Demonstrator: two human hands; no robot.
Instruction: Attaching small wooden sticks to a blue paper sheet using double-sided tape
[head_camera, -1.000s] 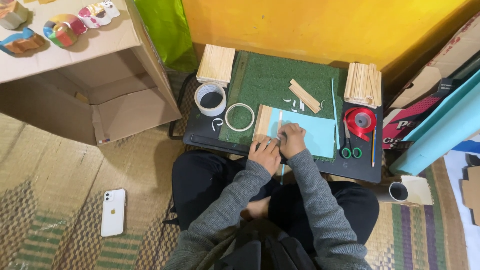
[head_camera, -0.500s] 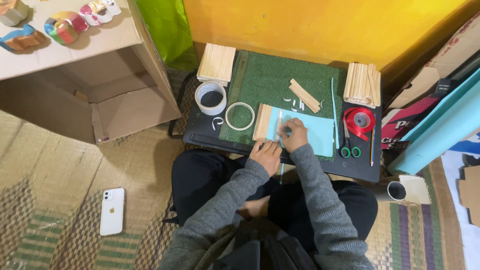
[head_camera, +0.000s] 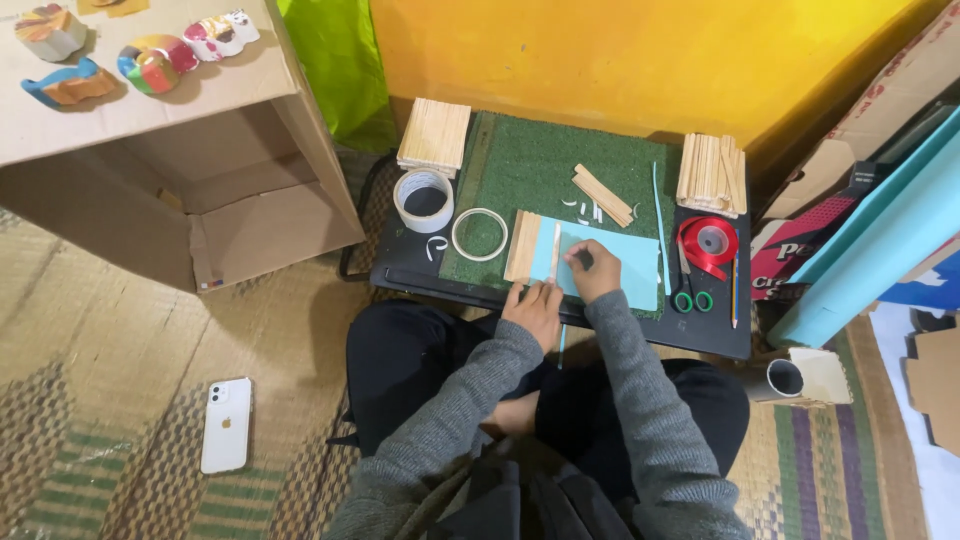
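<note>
Surveying from the left, with the green turf mat (head_camera: 540, 165) as landmark:

Far left of mat: white phone (head_camera: 226, 424) lies on the woven floor mat (head_camera: 110, 330); an open cardboard box (head_camera: 180, 150) carries painted tape-ring crafts (head_camera: 150, 62) on top.

Left edge of mat: roll of white tape (head_camera: 424, 198) and a thin white ring (head_camera: 479, 233), seemingly parked within reach.

Near edge of mat: light blue paper sheet (head_camera: 615, 262) with a wooden stick panel (head_camera: 521, 246) at its left end.

Left hand (head_camera: 537, 307): fingers together, pressed flat on the sheet's near edge, apparently to steady it; a single wooden stick (head_camera: 556, 251) stands just beyond its fingertips.

Right hand (head_camera: 592, 270): curled, fingertips pressed on the blue sheet; whether it pinches a small item cannot be told.

Right of mat: stacked craft sticks (head_camera: 711, 173), red ribbon roll (head_camera: 708, 243), green-handled scissors (head_camera: 692, 295).

Obscured: both palms; the sheet's area under the hands; scissor blades hard to make out.
</note>
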